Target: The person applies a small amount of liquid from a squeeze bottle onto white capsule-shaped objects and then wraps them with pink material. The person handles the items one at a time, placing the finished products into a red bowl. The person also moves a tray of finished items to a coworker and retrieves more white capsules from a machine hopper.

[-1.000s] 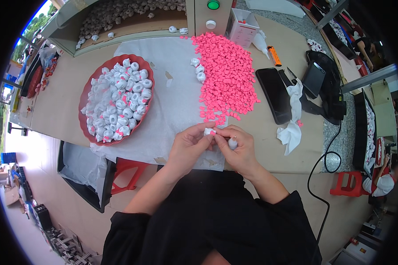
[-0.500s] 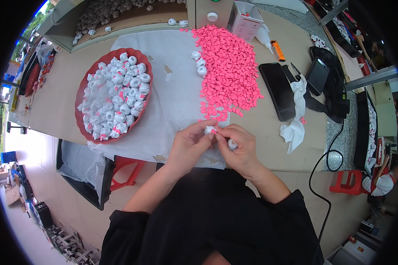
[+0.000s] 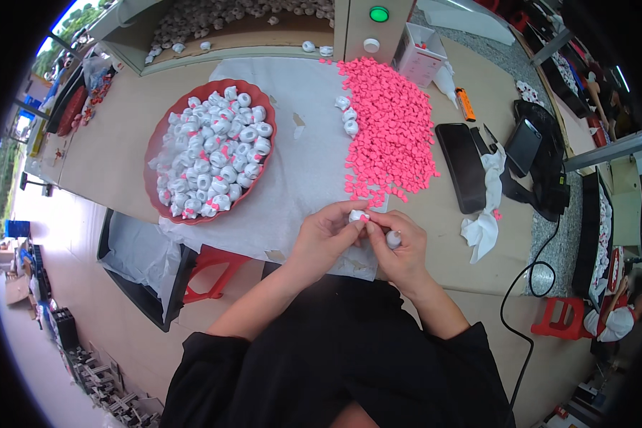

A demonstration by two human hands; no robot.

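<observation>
Over white paper, left hand pinches a white figurine, right hand clasps a white object; box print seems unreadable.

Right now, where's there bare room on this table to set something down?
Mostly bare: the white sheet between the red bowl and the pink pieces, scraps aside. Free: tan tabletop left of the bowl, and a smaller patch between your right hand and the crumpled tissue. Crowded: right of the pink pieces, around the black phone.

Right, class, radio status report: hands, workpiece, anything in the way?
Left hand pinching small white figurine. Right hand at its pink piece, cradling apparent white bottle. Pink heap beyond, not blocking.
</observation>
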